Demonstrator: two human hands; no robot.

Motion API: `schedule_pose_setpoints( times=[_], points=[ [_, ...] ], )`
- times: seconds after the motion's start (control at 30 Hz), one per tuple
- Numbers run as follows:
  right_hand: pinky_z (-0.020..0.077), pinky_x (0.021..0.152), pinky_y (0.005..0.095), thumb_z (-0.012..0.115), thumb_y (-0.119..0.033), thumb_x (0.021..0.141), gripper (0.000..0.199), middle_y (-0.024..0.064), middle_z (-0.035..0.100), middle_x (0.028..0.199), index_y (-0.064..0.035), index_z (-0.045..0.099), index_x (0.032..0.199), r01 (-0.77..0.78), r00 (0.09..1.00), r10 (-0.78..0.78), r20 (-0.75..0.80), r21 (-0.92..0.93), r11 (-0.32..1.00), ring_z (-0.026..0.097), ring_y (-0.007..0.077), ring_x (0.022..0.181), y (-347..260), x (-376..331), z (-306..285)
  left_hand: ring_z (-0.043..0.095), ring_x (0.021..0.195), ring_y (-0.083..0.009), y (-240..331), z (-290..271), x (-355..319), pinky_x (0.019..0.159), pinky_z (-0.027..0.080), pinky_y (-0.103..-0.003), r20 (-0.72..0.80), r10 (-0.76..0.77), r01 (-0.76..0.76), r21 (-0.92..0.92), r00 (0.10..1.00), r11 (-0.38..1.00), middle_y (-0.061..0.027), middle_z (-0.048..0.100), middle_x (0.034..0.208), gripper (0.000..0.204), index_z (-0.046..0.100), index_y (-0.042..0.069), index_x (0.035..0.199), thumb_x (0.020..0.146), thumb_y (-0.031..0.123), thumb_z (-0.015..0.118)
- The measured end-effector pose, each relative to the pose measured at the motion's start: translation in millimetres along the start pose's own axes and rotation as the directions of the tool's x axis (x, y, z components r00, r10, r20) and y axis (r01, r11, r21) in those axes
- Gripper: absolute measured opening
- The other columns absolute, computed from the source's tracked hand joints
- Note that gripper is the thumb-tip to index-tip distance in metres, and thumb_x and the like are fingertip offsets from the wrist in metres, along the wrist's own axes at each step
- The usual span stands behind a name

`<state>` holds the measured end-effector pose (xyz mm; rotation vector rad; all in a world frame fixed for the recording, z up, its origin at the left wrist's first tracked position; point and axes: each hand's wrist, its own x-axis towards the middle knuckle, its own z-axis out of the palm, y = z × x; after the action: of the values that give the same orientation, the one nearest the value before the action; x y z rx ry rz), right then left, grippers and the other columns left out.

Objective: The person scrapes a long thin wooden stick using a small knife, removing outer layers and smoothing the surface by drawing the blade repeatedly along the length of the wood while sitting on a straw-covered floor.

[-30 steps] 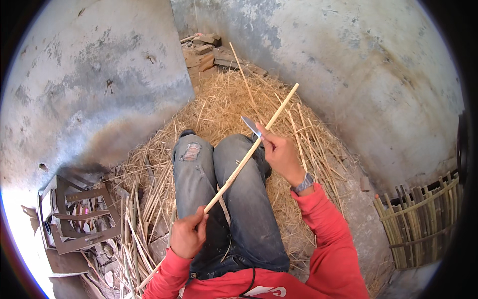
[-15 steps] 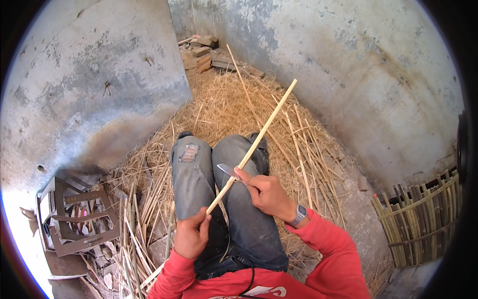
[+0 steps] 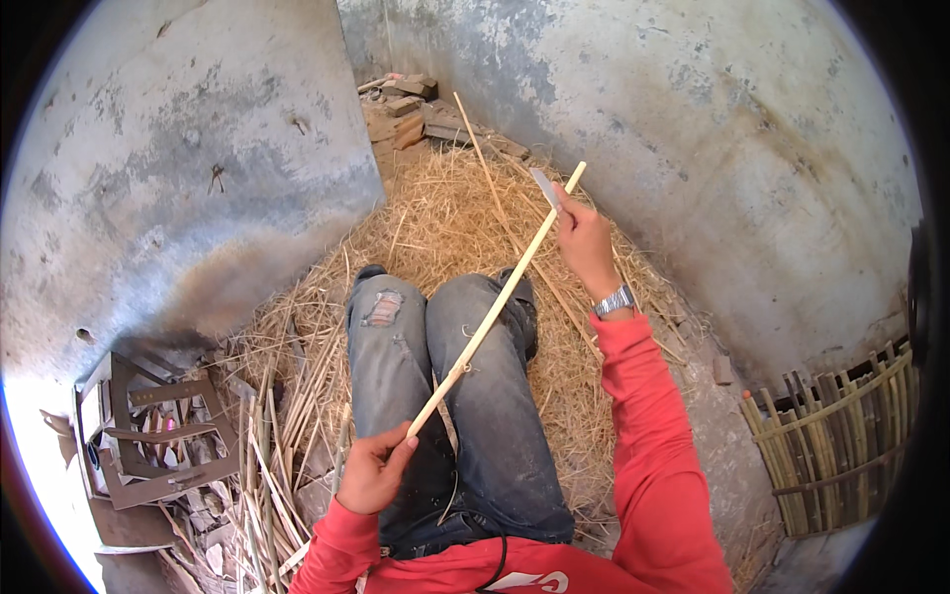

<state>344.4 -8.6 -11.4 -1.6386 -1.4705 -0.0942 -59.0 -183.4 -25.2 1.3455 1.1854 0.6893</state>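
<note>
A long pale wooden stick, perhaps bamboo [image 3: 492,315], slants over my thighs from lower left to upper right. Its near end is pinched in my left hand [image 3: 376,470], above my left thigh. Close to the far end, my right hand [image 3: 586,243] grips a knife [image 3: 543,187], whose blade lies against or just beside the stick. The knife's handle is hidden in the fingers. A thin shaving curls from the stick around its lower middle [image 3: 463,367].
Straw-like shavings [image 3: 445,213] and long thin strips [image 3: 267,475] cover the floor around my legs. A broken frame [image 3: 168,436] stands at left, a slatted bamboo panel [image 3: 836,436] at right. Bricks [image 3: 408,99] lie in the far corner between stained walls [image 3: 712,178].
My right hand with the knife has moved up and away along the stick, from its middle to near its far end. My left hand keeps its hold, almost unmoved.
</note>
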Motion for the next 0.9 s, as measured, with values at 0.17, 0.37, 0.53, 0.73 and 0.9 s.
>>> schedule_pose_setpoints(
  times=[0.17,0.37,0.53,0.73,0.9],
  points=[
    [0.0468,0.056,0.0373,0.060,-0.011,0.101,0.037,0.0217,0.068,0.076,-0.0179,0.069,0.136,-0.063,0.978,0.048,0.203,0.070,0.996,0.057,0.0194,0.054,-23,-30,12,0.048,0.064,-0.0037,-2,4,-5,0.057,0.040,-0.024,-0.048,0.003,-0.003,0.012,0.999,1.000,0.0059,0.057,0.073,0.029,0.072,-0.002,0.127,0.103,0.014,0.067],
    [0.0462,0.054,0.0433,0.060,-0.005,0.097,0.040,0.0249,0.061,0.072,-0.0115,0.068,0.136,-0.010,0.956,-0.064,0.287,0.249,0.968,0.060,0.0366,0.055,-73,-93,-5,0.048,0.066,-0.0032,-2,10,-6,0.059,0.040,-0.024,-0.107,0.073,-0.054,0.176,0.992,0.983,0.0063,0.057,0.074,0.029,0.070,-0.005,0.127,0.103,0.011,0.066],
    [0.0486,0.057,0.0455,0.061,-0.004,0.095,0.046,0.0218,0.062,0.070,-0.0133,0.066,0.140,0.077,0.934,-0.165,0.316,0.272,0.959,0.063,0.0369,0.060,-93,-129,-11,0.047,0.068,-0.0029,-3,16,-5,0.059,0.039,-0.023,-0.117,0.086,-0.066,0.167,0.989,0.984,0.0066,0.056,0.074,0.029,0.071,-0.005,0.126,0.102,0.010,0.067],
    [0.0500,0.058,0.0454,0.061,-0.002,0.094,0.050,0.0184,0.061,0.069,-0.0122,0.064,0.143,0.077,0.923,-0.182,0.340,0.301,0.951,0.062,0.0353,0.061,-95,-158,-17,0.047,0.067,-0.0032,-6,17,3,0.059,0.039,-0.023,-0.066,0.057,-0.051,0.080,0.996,0.995,0.0061,0.057,0.075,0.028,0.072,-0.005,0.125,0.102,0.011,0.068],
    [0.0505,0.059,0.0428,0.060,-0.001,0.092,0.048,0.0185,0.065,0.074,-0.0083,0.066,0.139,0.056,0.908,-0.190,0.374,0.342,0.938,0.063,0.0341,0.061,-103,-163,-26,0.060,0.079,-0.0058,-3,14,3,0.069,0.049,-0.025,-0.022,-0.017,0.020,0.107,1.000,0.994,-0.0051,0.075,0.090,0.030,0.070,-0.007,0.125,0.102,0.012,0.068]
  ],
)
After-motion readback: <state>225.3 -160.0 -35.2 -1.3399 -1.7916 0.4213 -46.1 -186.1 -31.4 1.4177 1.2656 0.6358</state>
